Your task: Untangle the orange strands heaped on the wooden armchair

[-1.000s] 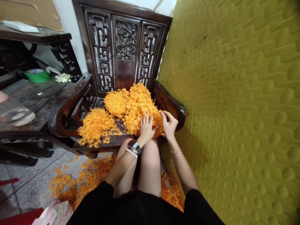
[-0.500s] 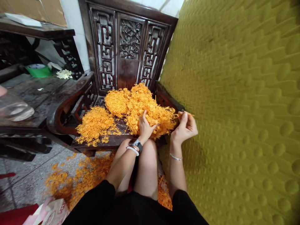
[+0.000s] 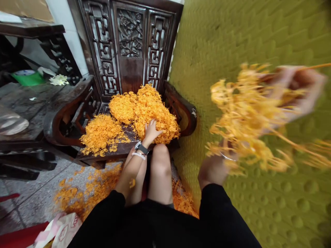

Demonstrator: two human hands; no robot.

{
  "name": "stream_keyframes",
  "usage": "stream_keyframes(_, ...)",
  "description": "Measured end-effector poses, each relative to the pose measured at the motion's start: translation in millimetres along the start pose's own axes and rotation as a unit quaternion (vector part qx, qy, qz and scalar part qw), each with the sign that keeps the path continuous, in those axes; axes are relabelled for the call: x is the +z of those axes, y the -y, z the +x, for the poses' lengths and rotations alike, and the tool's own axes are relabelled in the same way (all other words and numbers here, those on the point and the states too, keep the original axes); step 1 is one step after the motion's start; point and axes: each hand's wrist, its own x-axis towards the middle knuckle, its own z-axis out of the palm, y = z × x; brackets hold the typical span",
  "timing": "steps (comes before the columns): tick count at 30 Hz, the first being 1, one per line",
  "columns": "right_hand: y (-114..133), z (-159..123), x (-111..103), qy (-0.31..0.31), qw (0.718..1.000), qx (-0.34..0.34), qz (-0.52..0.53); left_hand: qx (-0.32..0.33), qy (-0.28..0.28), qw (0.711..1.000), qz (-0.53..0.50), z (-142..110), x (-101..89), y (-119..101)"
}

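My left hand (image 3: 152,132) lies with fingers spread on the front of the large heap of orange plastic flower pieces (image 3: 165,120) on the wooden seat. At the far right, raised in front of the yellow-green mat, my right hand (image 3: 303,91) is closed on a tangled orange strand (image 3: 248,113) of the same pieces. The strand hangs in loops over the hand and wrist, and motion blurs it. A rounder orange clump (image 3: 124,107) adjoins the heap, and a looser orange pile (image 3: 100,132) sits at the seat's left front.
A dark carved wooden chair (image 3: 130,74) stands ahead, with an embossed yellow-green mat (image 3: 258,41) upright on its right. On the left table are a green tape roll (image 3: 28,78) and white flowers (image 3: 59,80). Orange scraps (image 3: 95,186) cover the floor near a white bag (image 3: 66,229).
My right hand has pulled an orange strand off the heap, far out to the right and up. My left hand has stayed on the heap.
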Motion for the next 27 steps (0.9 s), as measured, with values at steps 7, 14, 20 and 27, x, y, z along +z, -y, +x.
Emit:
stream_keyframes(7,-45.9,-30.8,19.7,0.050,0.998,-0.043,-0.014,0.026,-0.084,0.915,-0.394,-47.8,-77.4,-35.3)
stream_keyframes(14,-59.3,-73.0,42.1,0.194,0.981,0.030,-0.001,-0.046,0.039,0.860,-0.507,-87.8,-118.6,-69.8)
stream_keyframes(20,-70.9,-83.2,26.3,0.230,0.968,0.099,-0.021,-0.048,0.038,0.873,-0.485,-87.6,-126.9,-28.9)
stream_keyframes(27,-82.7,-93.3,17.7,0.158,0.980,0.118,0.012,0.004,0.072,0.910,-0.408,-102.7,-134.3,13.8)
